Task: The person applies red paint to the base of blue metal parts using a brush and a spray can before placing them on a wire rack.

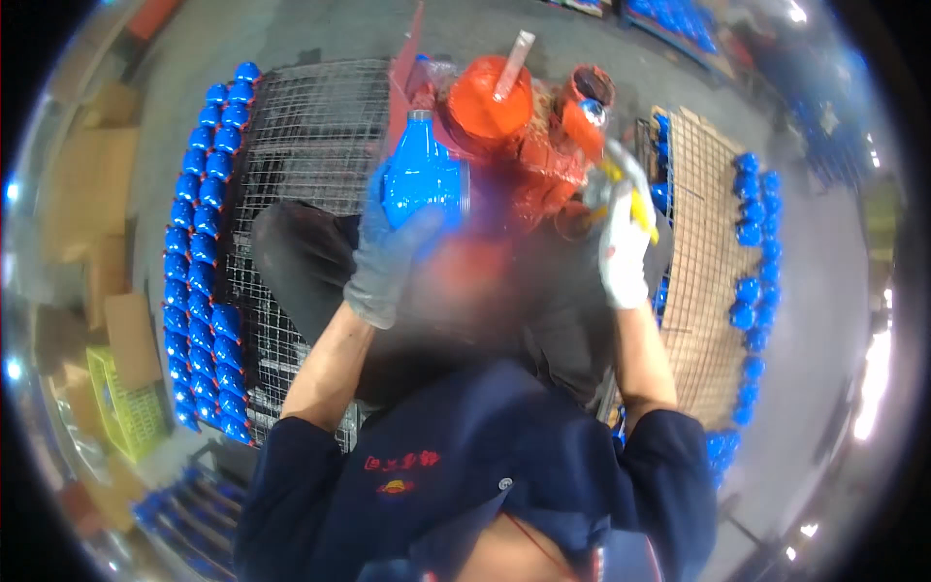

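Observation:
My left hand (386, 267), in a grey glove, is wrapped round the lower left of a glossy blue bell-shaped metal part (422, 184). The part's narrow threaded neck points away from me, and its wide end faces right. My right hand (626, 257), in a white glove, is closed on a yellow-handled tool (640, 209); motion blur hides its working end. Just beyond that hand sits a small orange-red coated cup (585, 128) with something shiny at its rim. A round container of orange-red paint (480, 107), with a flat stick (514, 66) in it, stands beyond the blue part.
Paint-crusted red blocks (543, 175) surround the container. On my left is a wire-mesh rack (310, 145), edged by rows of blue parts (199, 252). To my right, a mesh-covered board (703, 252) has more blue parts (747, 291) along it. Cardboard boxes (131, 339) and a yellow-green crate (126, 403) stand far left.

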`<move>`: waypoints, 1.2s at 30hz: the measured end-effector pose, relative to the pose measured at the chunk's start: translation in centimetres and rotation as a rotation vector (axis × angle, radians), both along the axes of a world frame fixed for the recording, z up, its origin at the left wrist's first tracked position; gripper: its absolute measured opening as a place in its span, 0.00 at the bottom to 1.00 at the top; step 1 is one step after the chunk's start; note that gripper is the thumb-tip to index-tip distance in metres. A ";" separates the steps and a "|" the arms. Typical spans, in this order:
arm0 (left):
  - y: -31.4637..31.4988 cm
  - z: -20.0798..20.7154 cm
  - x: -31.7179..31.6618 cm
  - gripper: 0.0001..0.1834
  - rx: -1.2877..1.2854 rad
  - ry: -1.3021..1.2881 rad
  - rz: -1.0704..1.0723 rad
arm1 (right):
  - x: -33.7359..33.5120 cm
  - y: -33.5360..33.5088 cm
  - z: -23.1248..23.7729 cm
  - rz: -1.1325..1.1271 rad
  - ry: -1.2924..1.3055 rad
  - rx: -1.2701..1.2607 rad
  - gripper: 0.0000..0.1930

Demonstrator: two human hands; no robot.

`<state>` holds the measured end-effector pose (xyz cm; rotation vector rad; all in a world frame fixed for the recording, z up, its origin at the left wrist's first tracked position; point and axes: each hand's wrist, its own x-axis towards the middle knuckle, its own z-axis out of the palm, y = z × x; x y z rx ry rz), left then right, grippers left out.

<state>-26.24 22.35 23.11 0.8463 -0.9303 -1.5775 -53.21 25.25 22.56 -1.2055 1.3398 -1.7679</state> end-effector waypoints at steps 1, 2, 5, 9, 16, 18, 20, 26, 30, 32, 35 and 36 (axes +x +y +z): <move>0.2 -0.6 0.4 0.40 0.019 0.000 -0.013 | -0.2 -0.6 1.1 0.002 0.002 0.022 0.17; 0.1 -1.1 1.1 0.40 -0.271 -0.326 0.052 | -0.4 -1.0 2.4 0.001 0.007 0.045 0.15; 0.9 -1.2 2.2 0.46 -0.711 -0.884 0.123 | -0.2 -0.6 6.8 0.126 0.183 0.039 0.13; 2.0 0.8 1.6 0.48 -1.076 -1.245 0.035 | -0.2 -1.3 10.6 0.362 0.647 0.083 0.11; 2.7 1.3 0.0 0.46 -1.327 -1.306 -0.090 | 0.5 -2.3 13.5 0.603 0.733 0.469 0.18; 2.8 1.3 -0.3 0.44 -1.318 -1.319 -0.099 | 0.4 -2.1 13.1 0.628 0.681 0.436 0.18; 2.7 1.2 -0.2 0.44 -1.267 -1.262 -0.096 | 0.5 -1.9 13.9 0.632 0.779 0.500 0.18; 2.9 1.3 0.4 0.49 -0.804 -1.082 -0.248 | -0.2 0.2 9.4 0.434 0.926 -0.050 0.17; 2.1 -0.3 1.6 0.53 -0.445 -0.806 -0.346 | -0.1 1.2 8.6 0.487 0.558 -0.106 0.08; 2.1 0.4 1.7 0.49 0.113 -0.089 -0.436 | -1.0 0.5 7.9 0.482 0.651 -0.261 0.11; 3.6 1.7 1.1 0.59 0.586 0.571 -0.496 | -1.5 0.2 5.2 0.456 0.373 -0.311 0.12; 4.0 0.1 1.5 0.61 0.841 0.971 -0.485 | -1.4 -0.2 4.3 0.456 0.312 -0.335 0.12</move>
